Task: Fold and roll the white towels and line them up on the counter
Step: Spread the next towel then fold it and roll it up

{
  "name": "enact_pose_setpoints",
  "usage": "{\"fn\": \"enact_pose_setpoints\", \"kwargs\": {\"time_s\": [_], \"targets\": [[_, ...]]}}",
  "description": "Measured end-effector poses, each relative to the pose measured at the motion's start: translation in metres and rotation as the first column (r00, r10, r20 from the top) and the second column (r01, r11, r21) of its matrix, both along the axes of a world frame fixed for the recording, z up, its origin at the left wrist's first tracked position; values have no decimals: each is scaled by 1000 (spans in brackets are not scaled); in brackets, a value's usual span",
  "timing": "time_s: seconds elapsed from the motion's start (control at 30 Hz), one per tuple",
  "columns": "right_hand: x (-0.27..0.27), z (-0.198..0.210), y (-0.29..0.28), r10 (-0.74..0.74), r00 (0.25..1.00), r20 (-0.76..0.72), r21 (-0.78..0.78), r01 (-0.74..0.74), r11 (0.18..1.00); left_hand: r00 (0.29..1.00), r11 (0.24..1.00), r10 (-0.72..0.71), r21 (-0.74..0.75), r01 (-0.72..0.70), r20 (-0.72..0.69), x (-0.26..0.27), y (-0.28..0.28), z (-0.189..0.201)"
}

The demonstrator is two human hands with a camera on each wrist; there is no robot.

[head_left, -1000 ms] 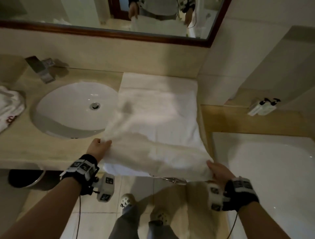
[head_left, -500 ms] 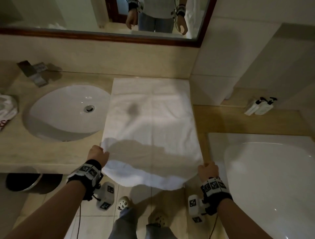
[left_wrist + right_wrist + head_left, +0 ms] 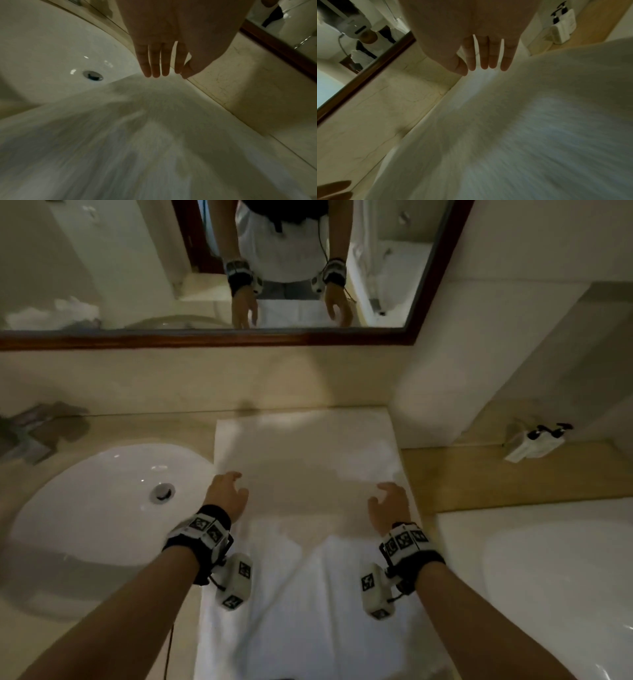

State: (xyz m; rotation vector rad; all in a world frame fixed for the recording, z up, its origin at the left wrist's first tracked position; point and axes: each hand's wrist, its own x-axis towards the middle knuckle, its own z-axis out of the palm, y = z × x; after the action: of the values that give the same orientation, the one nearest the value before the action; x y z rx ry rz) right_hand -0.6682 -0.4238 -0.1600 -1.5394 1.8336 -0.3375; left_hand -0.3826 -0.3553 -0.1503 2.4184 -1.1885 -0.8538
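Observation:
A white towel lies spread flat on the beige counter, running from the back wall toward me and over the front edge. My left hand hovers over the towel's left side by the sink, its fingers straight and holding nothing. My right hand hovers over the right side, its fingers also straight and empty. In both wrist views the towel is blurred below the fingertips. Whether the fingers touch the cloth I cannot tell.
A white oval sink with a drain lies left of the towel, a faucet behind it. A mirror hangs above. A bathtub is at the right, with small toiletry bottles on its ledge.
Both hands have let go of the towel's near edge and moved forward over the middle of the towel. The towel now lies flat on the counter.

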Motion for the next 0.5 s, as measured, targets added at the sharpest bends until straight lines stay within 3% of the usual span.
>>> {"fn": "enact_pose_setpoints", "kwargs": {"time_s": [0.1, 0.2, 0.33, 0.5], "targets": [[37, 1, -67, -18, 998, -60, -40, 15, 999, 990, 993, -118, 2, 118, 81, 34, -58, -7], [66, -10, -115, 1, 983, -184, -10, -3, 1000, 948, 943, -300, 183, 278, 104, 56, -101, -24], [88, -39, -123, 151, 920, -362, 124, -113, 986, 894, 873, -423, 331, 359, 146, 67, -120, -47], [95, -49, -121, 126, 922, -366, 128, -84, 988, 881, 860, -442, 357, 364, 167, 75, -139, -51]]}}
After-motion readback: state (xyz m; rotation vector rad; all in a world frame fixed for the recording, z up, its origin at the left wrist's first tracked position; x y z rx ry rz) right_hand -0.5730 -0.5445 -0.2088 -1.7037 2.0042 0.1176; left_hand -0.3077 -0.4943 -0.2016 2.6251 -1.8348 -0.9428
